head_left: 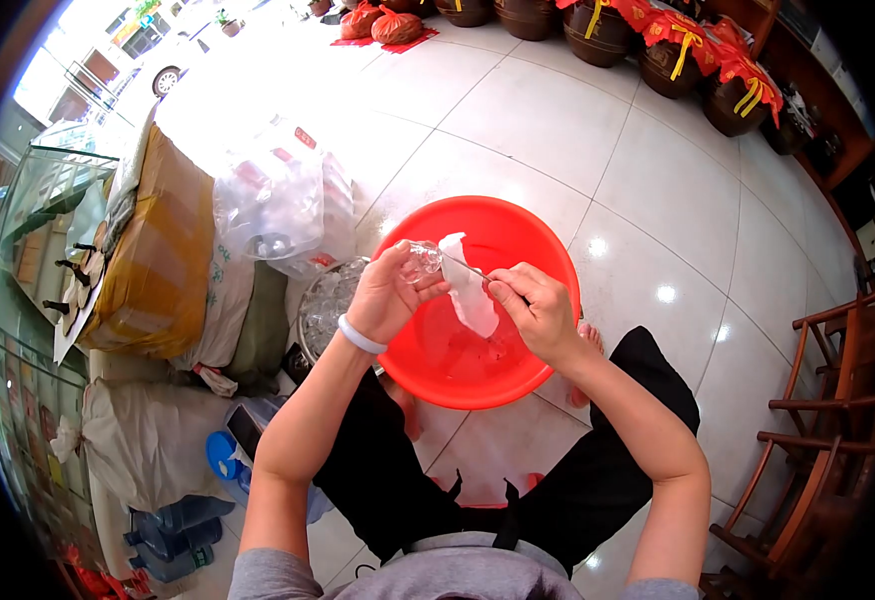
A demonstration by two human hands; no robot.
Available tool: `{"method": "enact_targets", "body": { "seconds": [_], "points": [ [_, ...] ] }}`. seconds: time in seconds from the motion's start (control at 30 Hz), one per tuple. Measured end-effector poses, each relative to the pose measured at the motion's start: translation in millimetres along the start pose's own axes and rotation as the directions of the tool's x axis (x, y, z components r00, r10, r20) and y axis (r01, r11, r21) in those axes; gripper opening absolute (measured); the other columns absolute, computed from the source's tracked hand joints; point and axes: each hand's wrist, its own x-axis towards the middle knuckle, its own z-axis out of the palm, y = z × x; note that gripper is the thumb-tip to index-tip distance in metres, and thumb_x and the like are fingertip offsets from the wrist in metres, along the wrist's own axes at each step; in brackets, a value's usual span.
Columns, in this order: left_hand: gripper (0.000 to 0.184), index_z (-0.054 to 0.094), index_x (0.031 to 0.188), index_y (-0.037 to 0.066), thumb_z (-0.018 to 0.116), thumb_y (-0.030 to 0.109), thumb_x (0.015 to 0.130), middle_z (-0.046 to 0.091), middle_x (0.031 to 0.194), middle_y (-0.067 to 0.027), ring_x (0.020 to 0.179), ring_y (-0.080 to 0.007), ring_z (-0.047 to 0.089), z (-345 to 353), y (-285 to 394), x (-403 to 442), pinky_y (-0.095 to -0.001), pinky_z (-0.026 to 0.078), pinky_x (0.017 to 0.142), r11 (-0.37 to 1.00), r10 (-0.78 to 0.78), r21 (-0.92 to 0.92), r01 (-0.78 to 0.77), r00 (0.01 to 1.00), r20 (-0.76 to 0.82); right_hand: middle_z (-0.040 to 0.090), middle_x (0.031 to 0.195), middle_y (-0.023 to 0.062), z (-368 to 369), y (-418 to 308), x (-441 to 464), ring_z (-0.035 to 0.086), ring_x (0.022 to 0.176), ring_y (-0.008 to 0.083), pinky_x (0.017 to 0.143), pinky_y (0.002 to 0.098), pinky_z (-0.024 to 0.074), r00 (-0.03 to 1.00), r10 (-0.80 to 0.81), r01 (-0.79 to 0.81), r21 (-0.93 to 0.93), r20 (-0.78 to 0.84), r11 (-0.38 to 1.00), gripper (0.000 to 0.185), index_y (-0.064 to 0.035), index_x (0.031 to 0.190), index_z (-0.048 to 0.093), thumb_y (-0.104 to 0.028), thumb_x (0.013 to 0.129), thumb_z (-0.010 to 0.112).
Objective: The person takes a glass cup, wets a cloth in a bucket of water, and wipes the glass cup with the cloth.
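Over a red plastic basin (548, 370) on the floor, my left hand (390, 293) is closed around a small clear glass (422, 260), which lies tilted with its mouth toward the right. My right hand (540, 308) pinches a thin dark stick (480, 272) that points left at the glass. A white cloth or tissue (471, 300) hangs at the stick's far end, beside the glass mouth; whether the tip is inside the glass I cannot tell. Beside the basin, partly behind my left forearm, stands a metal bowl (310, 322) of clear glassware.
Plastic-wrapped goods (283, 205), a taped cardboard box (153, 240) and sacks (153, 440) crowd the left. Large water bottles (173, 540) lie lower left. Wooden chairs (808, 430) stand at right, dark jars with red covers (673, 55) along the back.
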Motion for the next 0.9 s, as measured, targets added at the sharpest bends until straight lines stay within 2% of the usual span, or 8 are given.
{"method": "enact_targets", "body": {
  "seconds": [0.03, 0.13, 0.33, 0.47, 0.5, 0.63, 0.83, 0.9],
  "points": [
    [0.033, 0.056, 0.11, 0.005, 0.047, 0.031, 0.091, 0.062, 0.107, -0.011, 0.1, -0.0239, 0.059, -2.3, -0.4, 0.4, -0.0392, 0.045, 0.09, 0.999, -0.007, 0.038, 0.005, 0.999, 0.05, 0.062, 0.076, 0.0063, -2.0, -2.0, 1.0, 0.06, 0.06, 0.0199, 0.05, 0.0294, 0.0453, 1.0, 0.0, 0.0, 0.001, 0.001, 1.0, 0.016, -0.0023, 0.09, 0.066, -0.016, 0.082, 0.062],
    [0.034, 0.055, 0.11, 0.004, 0.046, 0.03, 0.092, 0.063, 0.106, -0.0114, 0.1, -0.0232, 0.06, 4.2, 0.7, -2.2, -0.0379, 0.047, 0.089, 0.998, 0.011, 0.069, -0.014, 0.999, 0.042, 0.062, 0.077, 0.0095, -11.5, -13.2, 4.5, 0.06, 0.064, 0.0189, 0.056, 0.0272, 0.0458, 0.996, 0.004, 0.004, -0.092, 0.09, 0.996, 0.014, 0.0025, 0.091, 0.064, -0.009, 0.084, 0.06],
    [0.031, 0.055, 0.11, 0.002, 0.045, 0.026, 0.093, 0.063, 0.105, -0.0123, 0.095, -0.0229, 0.061, 4.8, -0.3, -0.1, -0.0354, 0.05, 0.084, 0.998, 0.013, 0.068, -0.018, 0.998, 0.062, 0.062, 0.075, 0.0072, -15.9, -17.3, 6.6, 0.059, 0.058, 0.0187, 0.052, 0.0275, 0.0455, 0.993, -0.017, 0.038, -0.179, 0.115, 0.983, 0.012, -0.0011, 0.089, 0.065, -0.01, 0.082, 0.062],
    [0.031, 0.055, 0.109, 0.001, 0.046, 0.025, 0.093, 0.063, 0.1, -0.0116, 0.092, -0.0223, 0.062, 12.2, -2.1, -1.9, -0.0352, 0.051, 0.082, 0.995, 0.007, 0.104, -0.01, 1.0, 0.029, 0.059, 0.07, 0.005, -20.4, -26.0, 8.9, 0.057, 0.052, 0.0193, 0.047, 0.0296, 0.0439, 0.982, -0.048, 0.112, -0.358, 0.182, 0.927, 0.012, -0.0043, 0.085, 0.066, -0.015, 0.081, 0.063],
    [0.03, 0.055, 0.108, 0.0, 0.046, 0.024, 0.093, 0.062, 0.098, -0.0109, 0.091, -0.0217, 0.062, 13.5, -3.0, -2.4, -0.0352, 0.051, 0.082, 0.988, 0.017, 0.154, -0.019, 1.0, 0.01, 0.057, 0.068, 0.0042, -20.9, -27.5, 8.7, 0.056, 0.05, 0.0194, 0.045, 0.0305, 0.0433, 0.973, -0.061, 0.155, -0.433, 0.222, 0.888, 0.012, -0.0056, 0.085, 0.066, -0.016, 0.081, 0.063],
    [0.022, 0.056, 0.101, -0.001, 0.049, 0.018, 0.091, 0.061, 0.091, -0.0091, 0.086, -0.0198, 0.062, 20.9, -15.6, -5.0, -0.034, 0.053, 0.076, 0.962, 0.004, 0.274, 0.004, 1.0, -0.027, 0.054, 0.067, 0.0038, -14.3, -30.7, 1.0, 0.055, 0.049, 0.0193, 0.043, 0.0316, 0.0422, 0.955, -0.058, 0.211, -0.528, 0.29, 0.823, 0.012, -0.0073, 0.086, 0.065, -0.017, 0.08, 0.063],
    [0.022, 0.057, 0.098, 0.0, 0.05, 0.02, 0.092, 0.062, 0.093, -0.0104, 0.087, -0.0207, 0.063, 10.3, -13.5, -3.9, -0.0332, 0.053, 0.076, 0.988, 0.026, 0.155, -0.018, 0.998, -0.054, 0.054, 0.068, 0.0028, -29.1, -37.3, 1.2, 0.056, 0.049, 0.0204, 0.043, 0.0318, 0.0415, 0.962, -0.046, 0.203, -0.592, 0.269, 0.78, 0.012, -0.0076, 0.084, 0.064, -0.018, 0.08, 0.063],
    [0.023, 0.057, 0.098, 0.0, 0.049, 0.021, 0.092, 0.062, 0.094, -0.011, 0.087, -0.0212, 0.063, 6.4, -10.5, -3.4, -0.0331, 0.053, 0.076, 0.991, 0.033, 0.128, -0.026, 0.998, -0.052, 0.051, 0.065, 0.0032, -40.8, -40.8, 5.4, 0.055, 0.046, 0.0206, 0.039, 0.0323, 0.0396, 0.97, -0.136, 0.224, -0.529, 0.201, 0.818, 0.013, -0.0092, 0.074, 0.06, -0.02, 0.079, 0.064]
  ]
}}
